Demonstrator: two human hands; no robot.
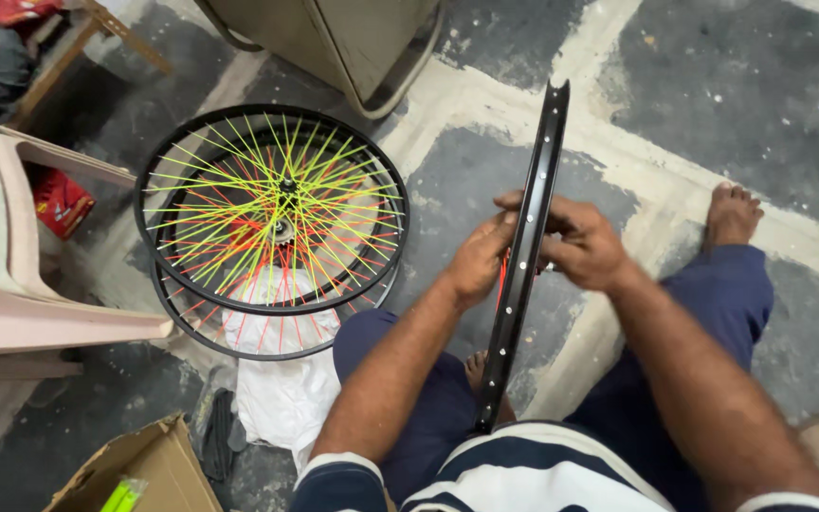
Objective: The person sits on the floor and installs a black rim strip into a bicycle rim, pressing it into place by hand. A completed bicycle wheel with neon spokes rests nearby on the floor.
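You hold the bare black rim (523, 256) upright between your knees, left hand (479, 261) and right hand (582, 245) with fingers clamped on its sides; only a few red spokes (501, 275) look fitted. Two finished spoked wheels (272, 213) lie stacked on the floor (713, 76) to your left.

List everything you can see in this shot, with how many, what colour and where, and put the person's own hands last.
bare rim: one, black, upright on edge in the middle, between both hands
spoked wheels: two, black rims with yellow-green and red spokes, stacked flat on the floor at left
white cloth: one, under and below the wheels
plastic chair: one, beige, far left
cardboard box: one, brown, bottom left
metal cabinet: one, grey-beige, top centre
floor: grey with pale bands
left hand: on the rim's left side
right hand: on the rim's right side
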